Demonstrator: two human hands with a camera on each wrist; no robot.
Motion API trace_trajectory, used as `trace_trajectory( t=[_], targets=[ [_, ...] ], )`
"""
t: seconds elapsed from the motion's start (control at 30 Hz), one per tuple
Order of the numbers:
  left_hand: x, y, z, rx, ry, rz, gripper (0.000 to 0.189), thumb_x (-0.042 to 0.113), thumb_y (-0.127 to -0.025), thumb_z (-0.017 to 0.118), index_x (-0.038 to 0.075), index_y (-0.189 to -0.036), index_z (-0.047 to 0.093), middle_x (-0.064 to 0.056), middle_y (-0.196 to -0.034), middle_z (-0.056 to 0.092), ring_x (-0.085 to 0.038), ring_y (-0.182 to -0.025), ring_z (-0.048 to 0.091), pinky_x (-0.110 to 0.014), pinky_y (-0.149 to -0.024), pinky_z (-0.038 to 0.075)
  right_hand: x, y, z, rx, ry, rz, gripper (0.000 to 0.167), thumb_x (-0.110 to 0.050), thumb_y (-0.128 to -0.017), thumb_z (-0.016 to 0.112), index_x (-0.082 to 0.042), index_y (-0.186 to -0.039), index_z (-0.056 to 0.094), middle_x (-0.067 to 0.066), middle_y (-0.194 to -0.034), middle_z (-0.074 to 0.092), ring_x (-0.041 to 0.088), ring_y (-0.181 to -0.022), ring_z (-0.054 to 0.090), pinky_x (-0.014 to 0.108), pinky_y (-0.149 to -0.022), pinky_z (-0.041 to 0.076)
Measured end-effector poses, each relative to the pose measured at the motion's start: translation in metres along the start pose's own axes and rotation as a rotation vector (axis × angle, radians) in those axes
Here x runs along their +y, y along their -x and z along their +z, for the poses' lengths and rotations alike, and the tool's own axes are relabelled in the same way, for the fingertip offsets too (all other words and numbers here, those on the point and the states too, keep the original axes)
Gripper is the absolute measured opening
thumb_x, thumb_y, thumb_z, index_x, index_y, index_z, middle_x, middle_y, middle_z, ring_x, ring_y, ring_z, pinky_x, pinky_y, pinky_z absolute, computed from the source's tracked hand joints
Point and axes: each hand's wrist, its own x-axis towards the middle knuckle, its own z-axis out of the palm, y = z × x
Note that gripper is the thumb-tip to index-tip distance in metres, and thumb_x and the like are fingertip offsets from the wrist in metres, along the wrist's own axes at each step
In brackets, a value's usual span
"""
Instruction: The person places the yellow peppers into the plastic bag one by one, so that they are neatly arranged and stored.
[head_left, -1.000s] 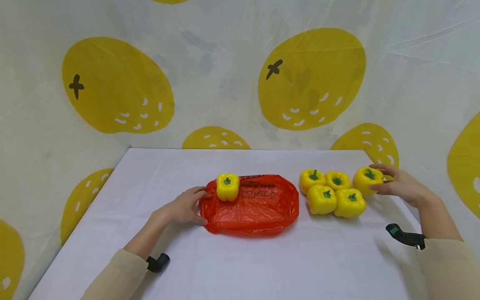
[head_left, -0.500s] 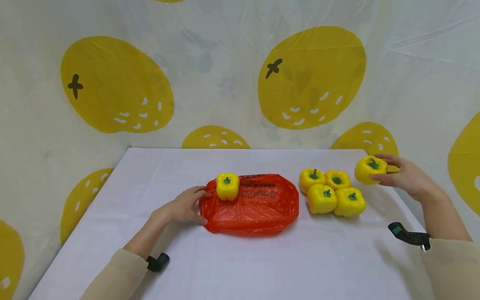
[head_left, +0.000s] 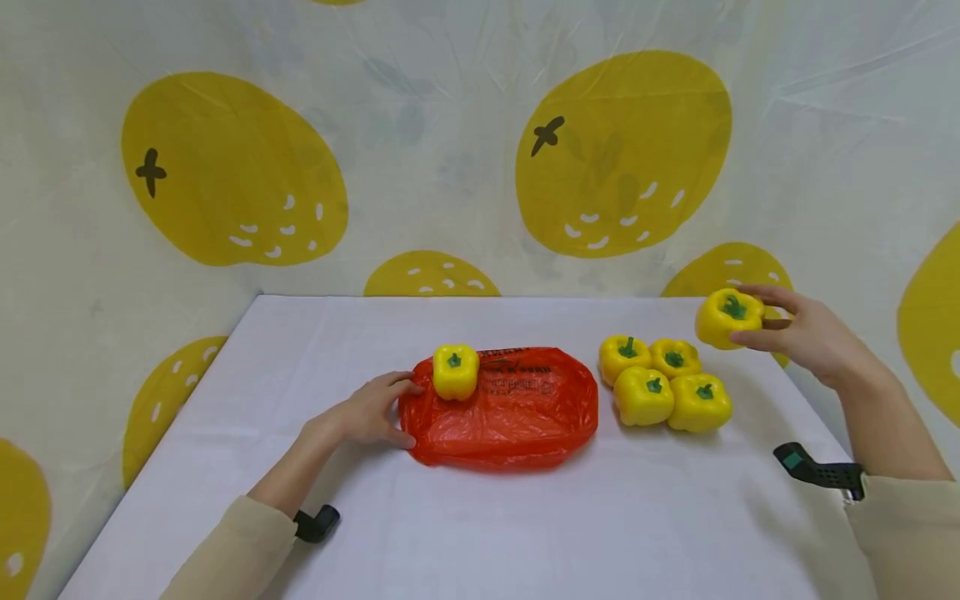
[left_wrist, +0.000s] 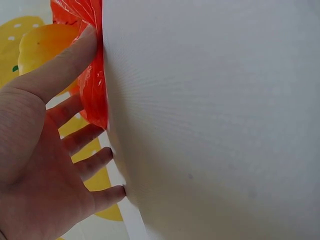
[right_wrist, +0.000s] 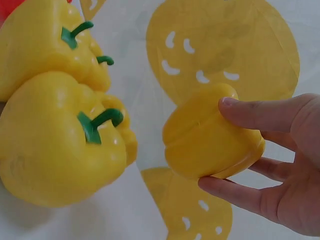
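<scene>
My right hand (head_left: 825, 342) holds a yellow bell pepper (head_left: 729, 317) above the far right of the table, gripping it between thumb and fingers. In the right wrist view the same bell pepper (right_wrist: 210, 135) hangs on its side, with the thumb across its top. My left hand (head_left: 372, 410) rests at the left end of a flat red plastic bag (head_left: 517, 417). Its fingers are spread, and in the left wrist view the thumb lies against the red bag (left_wrist: 92, 95) while fingertips touch the table. Another yellow bell pepper (head_left: 455, 372) sits on the bag's upper left part.
Several yellow bell peppers (head_left: 643, 397) stand in a cluster right of the bag, below and left of the held one. A white cloth covers the table (head_left: 525, 533). Behind it hangs a curtain (head_left: 435, 167) with large yellow fruit prints.
My right hand has lifted the bell pepper off the table at the cluster's right side, carrying it up and lately slightly left. The left hand and bag have stayed put.
</scene>
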Motion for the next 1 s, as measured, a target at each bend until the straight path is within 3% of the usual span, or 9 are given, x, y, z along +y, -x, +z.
trace_trajectory(
  t=[0.3, 0.53, 1.0],
  targets=[
    [0.0, -0.001, 0.001, -0.001, -0.014, -0.005, 0.072, 0.029, -0.077, 0.091, 0.014, -0.14, 0.059, -0.016, -0.158, 0.038, -0.041, -0.146, 0.032, -0.064, -0.111, 0.037, -0.027, 0.005, 0.008, -0.014, -0.013, -0.032, 0.092, -0.041, -0.095, 0.074, -0.011, -0.163, 0.021, 0.032, -0.156, 0.028, 0.058, -0.134, 0.038, 0.08, -0.099, 0.033],
    [0.0, -0.001, 0.001, 0.0, -0.007, -0.014, 0.072, 0.029, -0.076, 0.091, 0.015, -0.139, 0.059, -0.016, -0.159, 0.038, -0.041, -0.146, 0.031, -0.065, -0.11, 0.038, -0.046, 0.006, 0.017, -0.017, -0.029, -0.084, 0.085, -0.033, -0.095, 0.076, -0.011, -0.162, 0.028, 0.023, -0.159, 0.03, 0.056, -0.134, 0.04, 0.075, -0.101, 0.038],
    [0.001, 0.001, 0.0, 0.006, 0.001, -0.009, 0.072, 0.028, -0.076, 0.091, 0.015, -0.14, 0.059, -0.016, -0.159, 0.038, -0.041, -0.146, 0.031, -0.065, -0.111, 0.036, -0.081, 0.012, 0.047, -0.054, 0.017, -0.18, 0.079, -0.033, -0.093, 0.079, -0.014, -0.157, 0.038, 0.016, -0.158, 0.038, 0.05, -0.133, 0.044, 0.064, -0.098, 0.049]
  ],
)
